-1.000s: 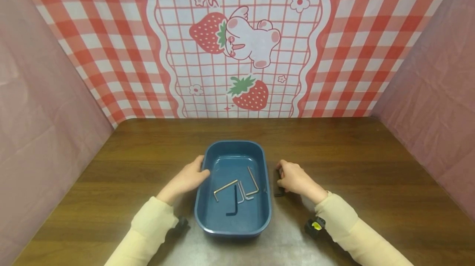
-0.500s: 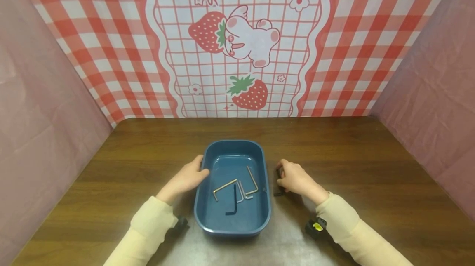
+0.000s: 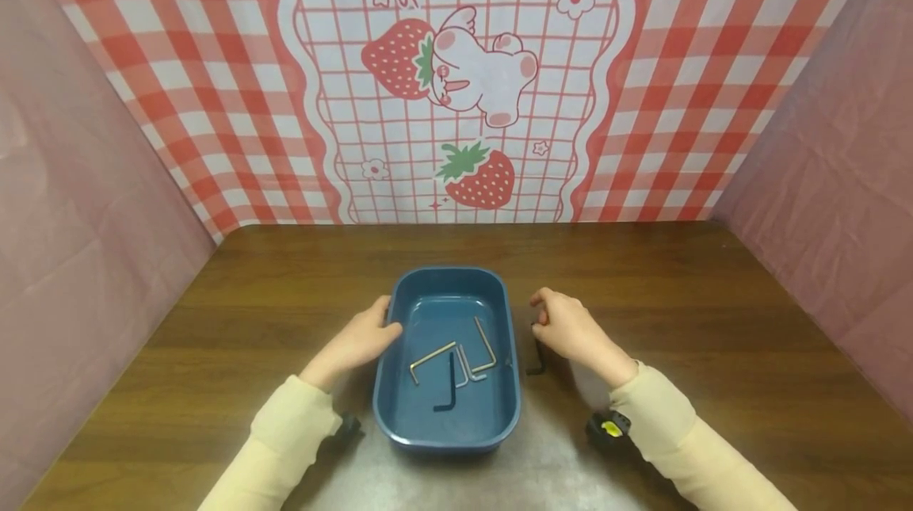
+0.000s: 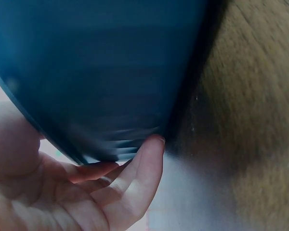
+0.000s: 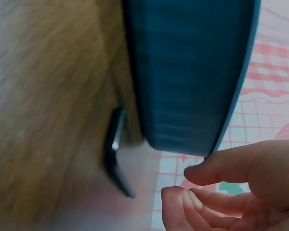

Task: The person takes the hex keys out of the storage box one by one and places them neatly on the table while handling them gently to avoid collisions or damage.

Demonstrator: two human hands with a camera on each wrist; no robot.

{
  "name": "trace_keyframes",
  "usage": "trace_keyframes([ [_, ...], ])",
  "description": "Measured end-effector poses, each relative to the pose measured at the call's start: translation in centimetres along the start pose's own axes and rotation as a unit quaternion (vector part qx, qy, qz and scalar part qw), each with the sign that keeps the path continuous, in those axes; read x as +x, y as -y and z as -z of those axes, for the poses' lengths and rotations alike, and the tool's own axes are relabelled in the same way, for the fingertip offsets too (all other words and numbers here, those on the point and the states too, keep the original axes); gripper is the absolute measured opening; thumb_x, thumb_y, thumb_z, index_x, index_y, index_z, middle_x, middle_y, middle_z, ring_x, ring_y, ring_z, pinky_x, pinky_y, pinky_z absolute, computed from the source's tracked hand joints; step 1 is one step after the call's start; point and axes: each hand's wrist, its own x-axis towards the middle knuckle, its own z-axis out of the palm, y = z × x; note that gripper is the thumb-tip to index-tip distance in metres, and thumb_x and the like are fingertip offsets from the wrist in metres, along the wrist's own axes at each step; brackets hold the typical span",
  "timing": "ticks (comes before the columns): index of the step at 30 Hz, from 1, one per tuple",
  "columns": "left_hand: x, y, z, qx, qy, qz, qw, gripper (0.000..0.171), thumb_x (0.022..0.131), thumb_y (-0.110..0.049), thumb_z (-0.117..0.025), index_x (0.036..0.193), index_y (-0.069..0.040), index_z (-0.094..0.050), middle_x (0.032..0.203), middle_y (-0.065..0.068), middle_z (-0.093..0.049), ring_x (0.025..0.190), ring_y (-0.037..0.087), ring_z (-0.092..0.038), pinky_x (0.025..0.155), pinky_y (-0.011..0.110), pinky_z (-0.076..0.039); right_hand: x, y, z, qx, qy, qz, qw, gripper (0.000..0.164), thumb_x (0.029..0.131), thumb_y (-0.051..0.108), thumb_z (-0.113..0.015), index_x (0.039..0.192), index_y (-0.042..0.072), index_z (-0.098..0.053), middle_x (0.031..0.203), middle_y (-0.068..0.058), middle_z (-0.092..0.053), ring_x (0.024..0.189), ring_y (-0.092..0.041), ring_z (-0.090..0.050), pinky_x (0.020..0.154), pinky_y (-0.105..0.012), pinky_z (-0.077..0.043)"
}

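My left hand [image 3: 357,341] holds the left wall of a blue rectangular tray [image 3: 448,443], its thumb over the rim and its fingers against the outside, as the left wrist view also shows. Just right of the tray, a black hex key [image 3: 540,360] lies on the table. Above that key is my right hand [image 3: 567,327], thumb and forefinger apart with nothing between them. In the right wrist view the same key [image 5: 114,144] is clear of the fingertips. Inside the tray lie a black hex key [image 3: 452,394], two brass-coloured ones and two silver ones [image 3: 464,368].
The wooden table [image 3: 285,273] extends around the tray on all sides. Behind it hangs a red-and-white strawberry-print cloth [image 3: 556,99]. Pink cloth [image 3: 85,218] closes off both sides. A dark wrist camera [image 3: 606,428] sits under the right sleeve.
My right hand has risen a little away from the black hex key on the table, its fingers coming off it. The left hand and tray stay put.
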Motion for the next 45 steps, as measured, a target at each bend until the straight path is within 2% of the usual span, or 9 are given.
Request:
trace_keyframes([
  [5,0.0,0.0,0.1,0.003,-0.001,-0.003,1.0000,0.048,0.087,-0.018,-0.047,0.131,0.000,-0.038,0.124,0.022,-0.053,0.112,0.033,-0.053,0.092,0.049,-0.042,0.3,0.9,0.2,0.004,-0.021,0.002,1.000,0.024,0.072,0.003,-0.058,0.096,-0.001,-0.060,0.067,-0.001,-0.052,0.060,-0.013,-0.048,0.057,-0.029,-0.041],
  [17,0.0,-0.1,0.2,0.011,-0.001,-0.004,0.9999,0.048,0.088,-0.019,-0.047,0.131,0.000,-0.038,0.124,0.022,-0.053,0.111,0.034,-0.053,0.091,0.048,-0.043,0.9,2.8,0.7,0.020,-0.094,0.036,0.995,0.016,0.074,-0.001,-0.055,0.088,0.000,-0.063,0.069,-0.003,-0.052,0.064,-0.014,-0.048,0.059,-0.027,-0.040],
  [25,0.0,0.0,0.2,0.007,0.000,-0.003,1.0000,0.049,0.088,-0.018,-0.047,0.132,0.000,-0.037,0.125,0.022,-0.053,0.112,0.034,-0.053,0.091,0.048,-0.043,1.0,4.7,0.8,0.029,-0.130,0.040,0.990,0.013,0.075,0.001,-0.058,0.086,0.002,-0.063,0.070,-0.004,-0.053,0.064,-0.015,-0.048,0.058,-0.027,-0.041],
  [37,0.1,0.2,0.1,0.012,-0.004,-0.011,0.9999,0.047,0.087,-0.017,-0.047,0.130,0.000,-0.039,0.122,0.022,-0.054,0.109,0.032,-0.054,0.090,0.046,-0.044,1.2,7.4,-0.1,0.033,-0.109,0.071,0.991,0.016,0.075,-0.002,-0.060,0.091,0.001,-0.062,0.077,-0.006,-0.057,0.067,-0.015,-0.054,0.059,-0.029,-0.047],
  [45,0.1,0.1,0.1,0.011,-0.002,-0.007,0.9999,0.046,0.087,-0.018,-0.047,0.130,-0.001,-0.040,0.121,0.021,-0.055,0.108,0.031,-0.055,0.090,0.045,-0.045,1.4,8.3,-1.4,0.013,-0.052,0.071,0.996,0.021,0.077,-0.001,-0.061,0.098,0.001,-0.060,0.088,-0.012,-0.060,0.070,-0.018,-0.057,0.059,-0.031,-0.049],
])
